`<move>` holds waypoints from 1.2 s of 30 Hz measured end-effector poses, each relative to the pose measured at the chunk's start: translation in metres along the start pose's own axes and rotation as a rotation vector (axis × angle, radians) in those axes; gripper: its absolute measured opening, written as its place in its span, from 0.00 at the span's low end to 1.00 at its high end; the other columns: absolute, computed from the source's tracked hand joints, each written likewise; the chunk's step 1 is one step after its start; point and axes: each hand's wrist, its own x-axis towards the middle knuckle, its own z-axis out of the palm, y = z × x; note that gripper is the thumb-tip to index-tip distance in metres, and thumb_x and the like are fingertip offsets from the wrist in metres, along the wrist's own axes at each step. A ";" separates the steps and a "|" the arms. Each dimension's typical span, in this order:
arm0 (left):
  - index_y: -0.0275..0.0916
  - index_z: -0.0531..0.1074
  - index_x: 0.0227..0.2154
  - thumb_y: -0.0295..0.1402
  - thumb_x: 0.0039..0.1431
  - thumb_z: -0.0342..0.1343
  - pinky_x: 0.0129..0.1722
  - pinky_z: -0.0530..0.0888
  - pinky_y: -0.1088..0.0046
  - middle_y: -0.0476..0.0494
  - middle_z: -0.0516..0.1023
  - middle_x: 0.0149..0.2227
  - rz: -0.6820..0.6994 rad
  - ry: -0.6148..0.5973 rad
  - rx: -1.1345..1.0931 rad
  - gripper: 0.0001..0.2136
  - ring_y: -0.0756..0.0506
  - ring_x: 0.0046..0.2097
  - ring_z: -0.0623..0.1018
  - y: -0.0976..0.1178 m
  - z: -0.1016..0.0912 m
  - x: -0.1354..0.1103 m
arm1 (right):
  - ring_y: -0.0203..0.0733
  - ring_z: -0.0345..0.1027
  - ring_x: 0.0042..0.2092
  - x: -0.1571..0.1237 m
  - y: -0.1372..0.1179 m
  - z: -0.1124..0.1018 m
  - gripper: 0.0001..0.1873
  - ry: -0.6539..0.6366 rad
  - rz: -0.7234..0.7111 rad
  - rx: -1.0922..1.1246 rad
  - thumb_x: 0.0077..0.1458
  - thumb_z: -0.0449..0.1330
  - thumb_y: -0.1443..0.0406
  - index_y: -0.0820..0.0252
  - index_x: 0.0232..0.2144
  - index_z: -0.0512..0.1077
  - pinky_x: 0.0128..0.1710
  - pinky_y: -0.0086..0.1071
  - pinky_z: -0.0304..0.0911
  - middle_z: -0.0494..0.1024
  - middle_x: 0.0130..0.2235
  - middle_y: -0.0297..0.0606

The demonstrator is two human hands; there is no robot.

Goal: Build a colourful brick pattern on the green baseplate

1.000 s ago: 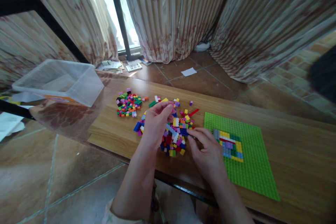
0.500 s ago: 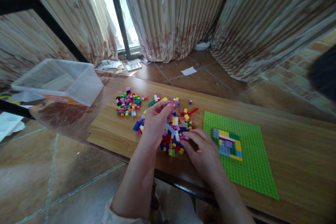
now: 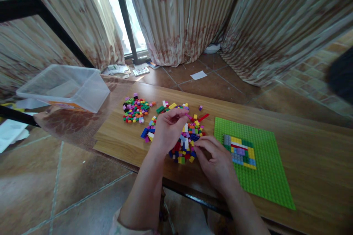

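A heap of small coloured bricks (image 3: 190, 132) lies on the wooden table (image 3: 303, 147). My left hand (image 3: 167, 130) rests over the heap's left side, fingers curled with the tips pinched together above the bricks; what they hold is hidden. My right hand (image 3: 216, 161) lies at the heap's right edge, fingers bent and pinching at a brick there. Just right of it lies a green baseplate (image 3: 264, 176) with a small patch of yellow, red, purple and blue bricks (image 3: 240, 151) pressed onto it.
A second, smaller brick pile (image 3: 135, 109) sits further left. A clear plastic tub (image 3: 64, 86) stands at the table's left end on a brown patterned cloth (image 3: 68, 121). Curtains (image 3: 187, 11), a window frame and a tiled floor with scattered papers lie behind. A dark shape (image 3: 340, 77) is at the right edge.
My left hand has dropped lower onto the heap and its fingers have curled in. My right hand has shifted slightly along the heap's right edge.
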 end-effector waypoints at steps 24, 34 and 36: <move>0.36 0.80 0.36 0.30 0.47 0.66 0.33 0.71 0.77 0.48 0.78 0.31 -0.213 -0.210 -0.266 0.11 0.53 0.30 0.73 0.004 0.002 -0.008 | 0.41 0.70 0.42 -0.006 0.008 -0.004 0.05 -0.120 -0.147 -0.055 0.57 0.61 0.69 0.56 0.35 0.76 0.41 0.36 0.69 0.76 0.41 0.39; 0.35 0.79 0.38 0.29 0.46 0.67 0.35 0.70 0.78 0.48 0.79 0.33 -0.235 -0.265 -0.124 0.14 0.52 0.34 0.75 0.001 0.008 -0.009 | 0.43 0.71 0.44 -0.005 0.009 -0.001 0.08 -0.120 -0.131 -0.060 0.52 0.64 0.72 0.56 0.35 0.76 0.43 0.37 0.70 0.77 0.42 0.39; 0.35 0.79 0.39 0.30 0.47 0.66 0.34 0.70 0.78 0.48 0.79 0.32 -0.245 -0.277 -0.091 0.14 0.52 0.33 0.74 0.003 0.011 -0.011 | 0.43 0.71 0.44 -0.005 0.010 0.000 0.08 -0.115 -0.133 -0.053 0.52 0.63 0.72 0.56 0.35 0.76 0.44 0.37 0.70 0.77 0.42 0.39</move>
